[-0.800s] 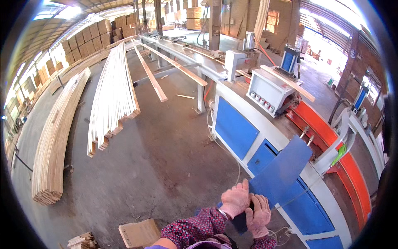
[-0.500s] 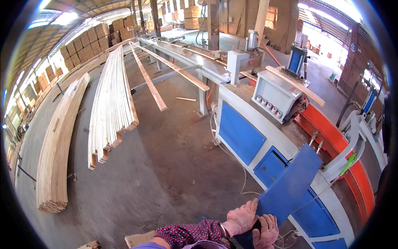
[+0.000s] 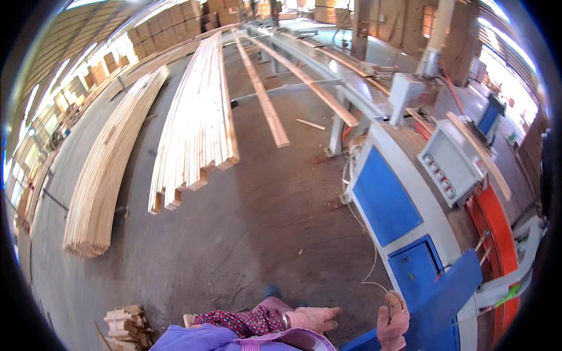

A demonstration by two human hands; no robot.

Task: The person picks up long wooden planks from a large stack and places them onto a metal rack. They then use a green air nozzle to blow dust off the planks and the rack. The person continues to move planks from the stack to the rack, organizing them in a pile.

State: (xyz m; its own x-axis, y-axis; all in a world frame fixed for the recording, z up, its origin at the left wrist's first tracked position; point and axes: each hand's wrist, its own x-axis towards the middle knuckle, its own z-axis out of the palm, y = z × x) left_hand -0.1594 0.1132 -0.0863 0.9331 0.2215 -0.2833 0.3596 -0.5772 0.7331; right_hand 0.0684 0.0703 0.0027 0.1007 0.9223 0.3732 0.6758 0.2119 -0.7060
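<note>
My left hand [image 3: 314, 319], in a pale pink knit glove below a patterned sleeve, reaches across in front of my body. Its fingers are stretched out and nothing is in them. To its right, my right hand [image 3: 393, 322] is raised beside the slanted blue panel [image 3: 453, 298] of the machine, fingers apart and pointing up. It appears to hold nothing; whether its edge touches the panel I cannot tell. Behind that panel stands the machine's grey-white body with a blue door [image 3: 415, 269] and a larger blue cover [image 3: 385, 196].
Left of me lie a long bundle of strips [image 3: 117, 169] and a wide stack of boards [image 3: 196, 117]. Two single boards [image 3: 260, 88] run toward the back. Short offcuts [image 3: 129, 327] are piled at lower left. A thin hose [image 3: 372, 257] trails beside the machine; a control box [image 3: 451, 161] sits on top.
Both hands have come off the blue panel's near edge, where they were together, and now stand apart, the left farther left. The view has turned, shifting the machine right and the boards upward.
</note>
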